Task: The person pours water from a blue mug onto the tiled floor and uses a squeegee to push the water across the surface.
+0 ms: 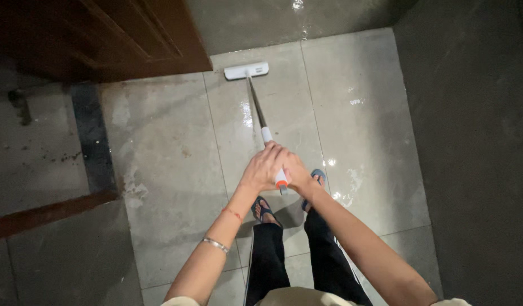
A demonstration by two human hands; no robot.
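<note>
Left hand [264, 168] and right hand [295, 174] both closed around long grey-white mop handle [267, 136], flat white mop head [247, 71] out near brown wooden door [103, 34]. Glossy wet beige floor tiles [171, 170] underfoot, flip-flops only: likely slip; possibly knocking door.

Home interior, likely a hallway corner. Wet glossy floor tiles [171, 170] beneath the hands, dark wooden door [103, 34] ahead-left of them, plain grey wall [471, 141] to their right.
</note>
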